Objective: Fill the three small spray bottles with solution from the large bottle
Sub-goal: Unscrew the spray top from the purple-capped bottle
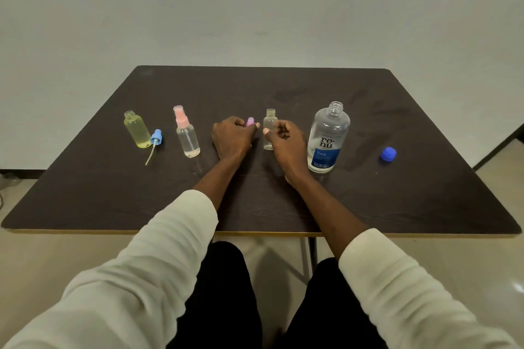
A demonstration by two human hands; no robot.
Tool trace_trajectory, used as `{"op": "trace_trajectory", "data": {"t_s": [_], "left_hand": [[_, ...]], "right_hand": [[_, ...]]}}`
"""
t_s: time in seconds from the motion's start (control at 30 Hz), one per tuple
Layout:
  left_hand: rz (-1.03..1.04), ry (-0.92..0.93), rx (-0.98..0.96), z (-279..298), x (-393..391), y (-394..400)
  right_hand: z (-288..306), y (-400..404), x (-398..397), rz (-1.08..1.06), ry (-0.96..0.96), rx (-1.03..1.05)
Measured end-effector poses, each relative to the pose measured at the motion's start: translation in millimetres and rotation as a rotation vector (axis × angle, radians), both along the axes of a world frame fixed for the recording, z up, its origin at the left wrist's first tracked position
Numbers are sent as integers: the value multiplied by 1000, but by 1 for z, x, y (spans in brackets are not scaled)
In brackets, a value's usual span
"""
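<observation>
Purple spray head off, clear bottle steadied for filling.

The left hand (232,136) pinches the purple spray head (250,121) at the table's (283,207) centre, seemingly to keep its tube clean. At its 3 o'clock, the right hand (283,139) curls round the open clear small bottle (270,125). The uncapped, smooth plastic large bottle (329,139) stands further toward 3, its ribbed blue cap (388,154) beyond. Toward 9 stand the capped pink-topped bottle (187,133) and open yellow bottle (137,129).

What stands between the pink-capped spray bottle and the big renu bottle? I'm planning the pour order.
In the head view, both hands: the left hand holding a purple spray cap, the right hand by the small open clear bottle.
</observation>
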State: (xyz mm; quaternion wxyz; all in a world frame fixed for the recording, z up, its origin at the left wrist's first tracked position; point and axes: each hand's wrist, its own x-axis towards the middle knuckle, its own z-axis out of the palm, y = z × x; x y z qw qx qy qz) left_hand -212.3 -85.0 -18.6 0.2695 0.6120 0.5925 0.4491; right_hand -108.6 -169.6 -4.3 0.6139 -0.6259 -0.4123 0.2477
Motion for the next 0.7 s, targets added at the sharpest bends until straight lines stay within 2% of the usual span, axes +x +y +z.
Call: {"op": "trace_trajectory", "data": {"t_s": [0.7], "left_hand": [[45, -53, -28, 3, -5, -6]], "right_hand": [[-4, 5, 1, 13, 3, -54]]}}
